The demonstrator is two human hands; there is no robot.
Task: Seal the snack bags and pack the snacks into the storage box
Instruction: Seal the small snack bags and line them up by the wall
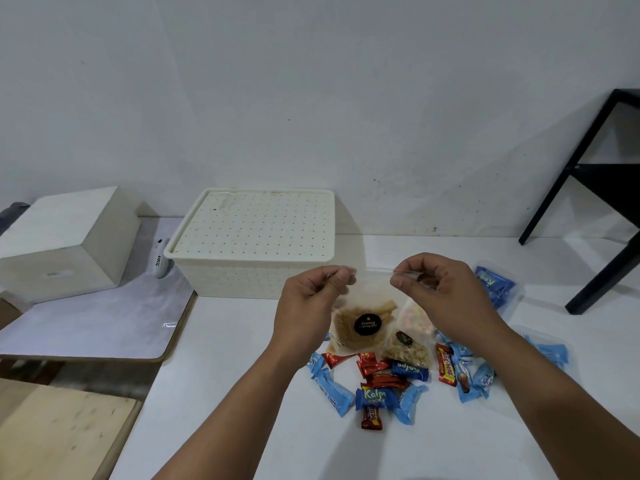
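Now both hands, L [308,299] & R [440,292], pinch snack bag [360,327] top, bag hanging between.

On the tabletop [450,452] the lidded storage box [254,244] sits at 12 o'clock against the wall, with a smaller box [65,244] at its 9 o'clock on a lower side table [97,327]. The snack bag [360,323] hangs between both hands at centre, before the storage box. Wrapped snacks [388,386] lie scattered at 6 o'clock beneath it, and a rack [595,202] stands at 3 o'clock.

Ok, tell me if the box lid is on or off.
On. The lid sits flat on the box, covering its whole top, with no gap visible. Both hands are on a bag instead.
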